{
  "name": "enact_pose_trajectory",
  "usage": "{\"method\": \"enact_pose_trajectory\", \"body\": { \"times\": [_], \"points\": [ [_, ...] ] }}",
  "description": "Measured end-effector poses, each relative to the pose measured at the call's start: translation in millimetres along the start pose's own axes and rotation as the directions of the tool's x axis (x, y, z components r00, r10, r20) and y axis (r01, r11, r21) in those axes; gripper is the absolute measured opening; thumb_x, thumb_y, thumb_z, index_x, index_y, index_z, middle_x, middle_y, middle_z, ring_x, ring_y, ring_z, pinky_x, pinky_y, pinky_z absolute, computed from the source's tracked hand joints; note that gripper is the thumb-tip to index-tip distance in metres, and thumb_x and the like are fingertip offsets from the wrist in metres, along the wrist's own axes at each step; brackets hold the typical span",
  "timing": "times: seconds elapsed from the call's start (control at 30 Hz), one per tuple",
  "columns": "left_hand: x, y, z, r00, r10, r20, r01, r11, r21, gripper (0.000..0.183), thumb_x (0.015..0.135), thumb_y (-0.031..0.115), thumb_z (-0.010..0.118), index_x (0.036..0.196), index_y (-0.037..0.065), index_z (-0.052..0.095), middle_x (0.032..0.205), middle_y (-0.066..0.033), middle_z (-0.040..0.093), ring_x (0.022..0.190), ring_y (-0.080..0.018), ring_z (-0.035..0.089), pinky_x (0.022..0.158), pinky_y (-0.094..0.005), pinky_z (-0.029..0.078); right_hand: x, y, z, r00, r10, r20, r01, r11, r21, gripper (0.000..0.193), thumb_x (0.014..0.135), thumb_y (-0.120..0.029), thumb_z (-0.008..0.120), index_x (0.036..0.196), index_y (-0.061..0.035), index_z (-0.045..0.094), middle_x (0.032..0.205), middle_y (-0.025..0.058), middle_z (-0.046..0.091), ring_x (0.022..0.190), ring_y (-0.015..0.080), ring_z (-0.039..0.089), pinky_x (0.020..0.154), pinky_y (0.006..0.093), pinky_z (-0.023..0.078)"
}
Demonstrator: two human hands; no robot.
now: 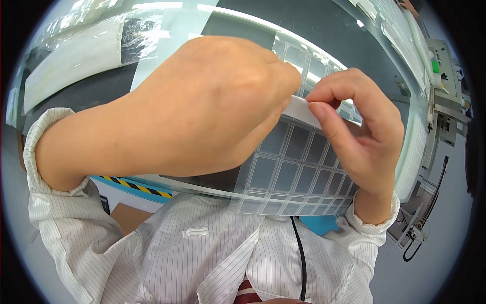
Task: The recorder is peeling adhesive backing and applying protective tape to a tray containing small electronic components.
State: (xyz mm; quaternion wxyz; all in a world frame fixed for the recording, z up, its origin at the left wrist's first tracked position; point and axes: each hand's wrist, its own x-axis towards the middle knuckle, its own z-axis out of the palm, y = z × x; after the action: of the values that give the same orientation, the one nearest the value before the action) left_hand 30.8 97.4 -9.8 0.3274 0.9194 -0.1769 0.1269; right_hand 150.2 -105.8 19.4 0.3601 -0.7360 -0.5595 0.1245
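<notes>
A narrow white strip point(302, 110) spans the gap between my two hands, above a clear plastic tray point(289, 175) divided into rectangular compartments. My right hand point(362, 124) pinches the strip's right end between thumb and forefinger. My left hand point(228, 101) is closed, its back toward the camera, and the strip's other end runs in under its knuckles. The fingertips of that hand are hidden. The tray lies at the near edge of the table, partly covered by both hands, with more compartments showing beyond the strip.
A white sheet point(76, 58) and crumpled clear plastic film point(140, 38) lie at the far left. Yellow-and-black striped tape point(134, 186) runs along the near table edge. Stacked clear trays point(412, 162) stand at the right, with metal equipment point(445, 119) beyond.
</notes>
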Motion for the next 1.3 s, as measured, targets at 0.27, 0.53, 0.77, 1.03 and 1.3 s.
{"method": "enact_pose_trajectory", "body": {
  "times": [0.27, 0.53, 0.77, 1.03, 1.3],
  "points": [
    [4.0, -1.5, 1.7, 0.998, 0.012, -0.066, -0.022, 0.988, -0.156, 0.005, 0.085, -0.005, 0.062, 0.089, -0.004, 0.062, 0.074, -0.0136, 0.06, 0.062, -0.0313, 0.056, 0.055, -0.0382, 0.043, 0.0, 2.3, 0.7, 0.994, -0.099, -0.055, 0.098, 0.995, -0.03, 0.013, 0.08, 0.008, 0.068, 0.091, 0.0024, 0.064, 0.098, 0.0131, 0.066, 0.085, 0.0171, 0.061, 0.076, 0.0281, 0.048],
    [-7.4, 8.2, 14.2, 0.981, 0.194, -0.004, -0.192, 0.977, 0.095, 0.016, 0.072, 0.0, 0.068, 0.085, -0.003, 0.061, 0.09, -0.0178, 0.067, 0.079, -0.0315, 0.065, 0.063, -0.0379, 0.052, 10.3, 20.1, -9.8, 0.939, 0.342, 0.035, -0.339, 0.906, 0.255, 0.01, 0.094, -0.009, 0.065, 0.095, 0.0012, 0.064, 0.112, 0.0059, 0.062, 0.093, 0.0082, 0.052, 0.084, 0.0237, 0.041],
    [-5.2, 7.8, 25.4, 0.949, 0.302, 0.086, -0.314, 0.91, 0.271, 0.019, 0.073, 0.009, 0.066, 0.083, -0.004, 0.058, 0.101, -0.0242, 0.07, 0.095, -0.0352, 0.07, 0.08, -0.0428, 0.06, 14.0, 37.5, -9.8, 0.956, 0.274, 0.102, -0.281, 0.959, 0.05, 0.011, 0.093, -0.013, 0.068, 0.091, -0.0021, 0.066, 0.113, 0.0033, 0.062, 0.094, 0.008, 0.051, 0.078, 0.0236, 0.038],
    [-2.5, 7.8, 28.1, 0.947, 0.309, 0.09, -0.322, 0.904, 0.283, 0.018, 0.073, 0.009, 0.068, 0.082, -0.004, 0.058, 0.099, -0.0231, 0.07, 0.092, -0.0343, 0.07, 0.079, -0.0423, 0.06, 15.9, 36.0, -10.6, 0.951, 0.279, 0.134, -0.283, 0.959, 0.013, 0.012, 0.092, -0.013, 0.069, 0.091, -0.002, 0.067, 0.114, 0.0053, 0.061, 0.094, 0.0104, 0.051, 0.08, 0.0248, 0.038],
    [-1.7, 7.4, 26.6, 0.942, 0.322, 0.094, -0.335, 0.89, 0.309, 0.018, 0.075, 0.01, 0.066, 0.082, -0.004, 0.058, 0.1, -0.0229, 0.07, 0.092, -0.0343, 0.07, 0.078, -0.0413, 0.06, 24.3, 20.0, -7.4, 0.932, 0.351, 0.095, -0.351, 0.936, -0.017, 0.009, 0.092, -0.008, 0.066, 0.09, 0.0011, 0.066, 0.108, 0.0075, 0.06, 0.088, 0.0122, 0.052, 0.077, 0.0253, 0.042]
  ]
}}
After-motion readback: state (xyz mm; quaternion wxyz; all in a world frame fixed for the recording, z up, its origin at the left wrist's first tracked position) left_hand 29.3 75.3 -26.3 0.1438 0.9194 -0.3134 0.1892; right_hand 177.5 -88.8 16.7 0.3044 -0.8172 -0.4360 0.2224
